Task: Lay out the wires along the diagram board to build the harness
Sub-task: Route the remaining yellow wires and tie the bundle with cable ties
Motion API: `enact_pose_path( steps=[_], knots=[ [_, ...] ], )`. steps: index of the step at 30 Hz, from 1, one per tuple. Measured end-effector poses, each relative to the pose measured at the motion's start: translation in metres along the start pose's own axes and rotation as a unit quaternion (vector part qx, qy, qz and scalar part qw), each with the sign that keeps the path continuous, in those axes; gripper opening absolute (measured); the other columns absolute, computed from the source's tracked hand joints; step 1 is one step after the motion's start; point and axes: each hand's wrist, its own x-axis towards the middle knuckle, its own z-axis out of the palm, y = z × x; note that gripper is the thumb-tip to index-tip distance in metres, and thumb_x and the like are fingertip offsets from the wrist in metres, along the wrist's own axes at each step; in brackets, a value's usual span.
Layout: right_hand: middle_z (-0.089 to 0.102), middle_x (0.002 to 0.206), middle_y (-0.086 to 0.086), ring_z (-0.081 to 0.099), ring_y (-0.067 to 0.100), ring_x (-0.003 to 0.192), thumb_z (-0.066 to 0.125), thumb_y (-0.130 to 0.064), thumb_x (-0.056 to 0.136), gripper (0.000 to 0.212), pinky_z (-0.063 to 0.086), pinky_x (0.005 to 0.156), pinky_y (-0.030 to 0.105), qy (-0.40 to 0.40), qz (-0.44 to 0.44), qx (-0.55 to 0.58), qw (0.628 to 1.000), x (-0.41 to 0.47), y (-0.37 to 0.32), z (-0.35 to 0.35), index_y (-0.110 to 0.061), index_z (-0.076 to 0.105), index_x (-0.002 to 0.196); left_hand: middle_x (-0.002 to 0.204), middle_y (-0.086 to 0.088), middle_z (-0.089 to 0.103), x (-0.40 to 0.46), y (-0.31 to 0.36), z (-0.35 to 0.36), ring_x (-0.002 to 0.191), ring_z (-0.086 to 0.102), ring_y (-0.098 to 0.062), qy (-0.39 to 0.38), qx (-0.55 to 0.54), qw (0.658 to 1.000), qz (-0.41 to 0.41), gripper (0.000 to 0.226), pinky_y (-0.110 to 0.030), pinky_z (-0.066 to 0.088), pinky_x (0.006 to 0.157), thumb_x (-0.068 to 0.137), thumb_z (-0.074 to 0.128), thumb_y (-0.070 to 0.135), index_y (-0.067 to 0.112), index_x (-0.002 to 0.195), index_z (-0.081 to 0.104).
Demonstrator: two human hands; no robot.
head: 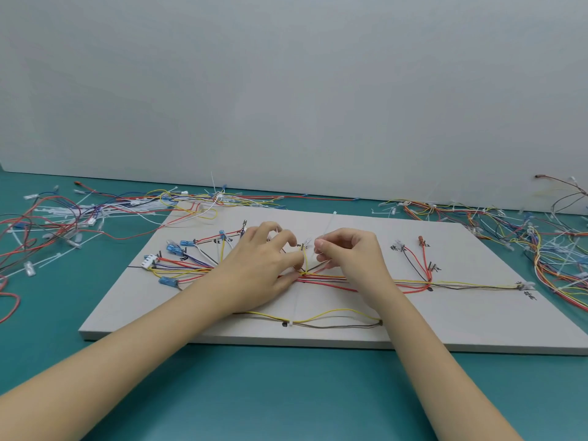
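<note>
Both hands work mid-board (461,249): left hand (257,268) pins the wires (324,278) at the junction with curled fingers, right hand (346,253) pinches a white tie (327,226). Judging from this, hold the bundle flat on its drawn line while cinching, so no strand drifts.
</note>
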Motion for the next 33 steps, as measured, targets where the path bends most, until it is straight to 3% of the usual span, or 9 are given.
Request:
enact_pose_path(
  steps=[6, 9, 15, 21, 25, 29, 33],
  knots=[
    [0.071, 0.068, 0.005, 0.067, 0.013, 0.061, 0.071, 0.002, 0.081, 0.010, 0.054, 0.056, 0.028, -0.003, -0.029, -0.026, 0.999, 0.000, 0.003, 0.006, -0.008, 0.071, 0.077, 0.124, 0.015, 0.042, 0.002, -0.008, 0.004, 0.124, 0.026, -0.020, -0.075, -0.077, 0.993, -0.044, 0.028, -0.039, 0.028, 0.098, 0.083, 0.043, 0.056, 0.042, 0.106, 0.051],
    [0.072, 0.070, 0.006, 0.066, 0.011, 0.061, 0.072, 0.000, 0.081, 0.010, 0.051, 0.056, 0.020, -0.019, -0.038, -0.062, 0.997, 0.000, 0.006, 0.006, -0.009, 0.072, 0.076, 0.119, 0.016, 0.044, 0.003, -0.010, 0.005, 0.118, 0.028, -0.019, -0.106, -0.129, 0.983, -0.073, 0.025, -0.038, 0.031, 0.097, 0.083, 0.047, 0.050, 0.045, 0.107, 0.052],
    [0.071, 0.070, 0.002, 0.063, 0.009, 0.060, 0.072, -0.001, 0.081, 0.025, 0.049, 0.061, 0.020, -0.041, -0.087, -0.143, 0.985, 0.002, 0.008, 0.010, -0.023, 0.070, 0.068, 0.115, 0.015, 0.046, 0.005, -0.007, 0.006, 0.113, 0.030, -0.018, -0.099, -0.118, 0.984, -0.086, 0.025, -0.033, 0.029, 0.088, 0.086, 0.049, 0.047, 0.045, 0.111, 0.052],
    [0.072, 0.070, 0.005, 0.066, 0.017, 0.065, 0.072, -0.001, 0.080, 0.031, 0.055, 0.069, 0.035, -0.054, -0.090, -0.162, 0.981, 0.003, 0.007, 0.012, -0.027, 0.068, 0.065, 0.115, 0.009, 0.045, 0.002, -0.004, 0.003, 0.112, 0.034, -0.020, -0.071, -0.037, 0.995, -0.050, 0.032, -0.033, 0.032, 0.086, 0.087, 0.041, 0.050, 0.040, 0.116, 0.052],
    [0.072, 0.070, -0.002, 0.064, 0.012, 0.064, 0.072, -0.002, 0.080, 0.028, 0.053, 0.066, 0.027, -0.045, -0.091, -0.150, 0.983, 0.004, 0.007, 0.007, -0.025, 0.069, 0.066, 0.112, 0.007, 0.045, 0.002, -0.002, 0.001, 0.107, 0.035, -0.020, -0.052, -0.035, 0.997, -0.036, 0.031, -0.029, 0.026, 0.078, 0.086, 0.038, 0.049, 0.037, 0.111, 0.051],
    [0.070, 0.069, -0.005, 0.060, 0.007, 0.062, 0.074, -0.001, 0.079, 0.022, 0.050, 0.063, 0.021, -0.042, -0.099, -0.151, 0.983, 0.007, 0.004, 0.005, -0.020, 0.071, 0.069, 0.116, 0.007, 0.044, 0.005, 0.000, 0.001, 0.108, 0.034, -0.019, -0.052, -0.061, 0.996, -0.037, 0.027, -0.029, 0.027, 0.080, 0.085, 0.043, 0.046, 0.036, 0.107, 0.053],
    [0.071, 0.072, 0.004, 0.059, 0.011, 0.062, 0.073, -0.001, 0.079, 0.018, 0.050, 0.064, 0.027, -0.051, -0.095, -0.163, 0.981, 0.008, 0.002, 0.006, -0.017, 0.072, 0.071, 0.123, 0.006, 0.042, 0.003, 0.006, 0.000, 0.112, 0.034, -0.019, -0.038, -0.086, 0.994, -0.048, 0.024, -0.033, 0.036, 0.089, 0.087, 0.048, 0.039, 0.033, 0.108, 0.059]
  ],
)
